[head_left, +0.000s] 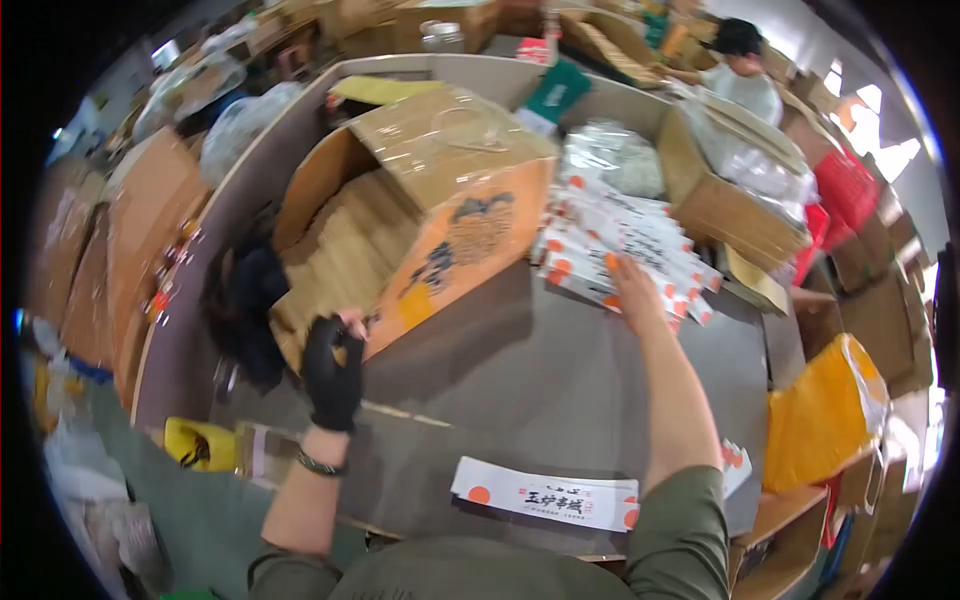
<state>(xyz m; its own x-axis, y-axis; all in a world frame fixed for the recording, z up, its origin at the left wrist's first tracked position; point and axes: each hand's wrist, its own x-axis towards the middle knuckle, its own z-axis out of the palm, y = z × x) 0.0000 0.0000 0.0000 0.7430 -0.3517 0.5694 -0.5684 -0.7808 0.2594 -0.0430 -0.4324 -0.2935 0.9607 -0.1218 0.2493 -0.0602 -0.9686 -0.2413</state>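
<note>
My left hand (334, 372), in a black glove with bare fingertips, is at the near corner of a large open cardboard box (470, 235). Its fingers curl into a pinch, and whatever is between them is too small to make out. The box lies tilted, and long tan paper pieces (350, 250) fill its opening. My bare right hand (636, 292) rests with outstretched fingers on the near edge of a spread pile of white paper sleeves with orange dots (625, 240). A single white sleeve (545, 494) lies flat near my body.
A raised grey wall (230, 190) bounds the table's left and far sides. Dark cloth (250, 310) lies by the box. Clear plastic-wrapped goods (612, 160) and a carton (740, 205) stand behind the pile. A yellow bag (825, 410) is at right; another person (742, 75) is far right.
</note>
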